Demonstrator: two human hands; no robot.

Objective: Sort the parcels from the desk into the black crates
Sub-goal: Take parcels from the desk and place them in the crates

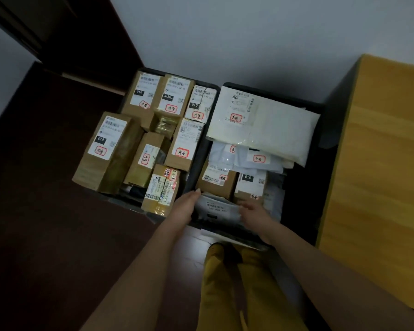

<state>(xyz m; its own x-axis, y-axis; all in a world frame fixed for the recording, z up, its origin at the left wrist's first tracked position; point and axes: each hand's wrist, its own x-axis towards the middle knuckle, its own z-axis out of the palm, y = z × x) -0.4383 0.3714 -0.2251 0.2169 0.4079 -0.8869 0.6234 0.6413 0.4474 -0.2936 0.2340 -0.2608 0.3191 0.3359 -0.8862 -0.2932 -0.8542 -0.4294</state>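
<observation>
Two black crates stand side by side on the floor against the wall. The left crate [129, 203] is packed with several brown cardboard parcels [105, 149] bearing white labels. The right crate [318, 108] holds white mailer bags [273, 125] on top and small boxes [215, 181] below. At its near end lies a grey-white bag parcel [219, 207]. My left hand [185, 204] touches that parcel's left edge with straight fingers. My right hand [253, 212] rests on its right end, fingers spread.
A yellow wooden desk [380, 163] stands to the right of the crates; no parcels show on its visible top. Dark floor [46, 211] spreads to the left. My yellow trouser legs [225, 283] are just in front of the right crate.
</observation>
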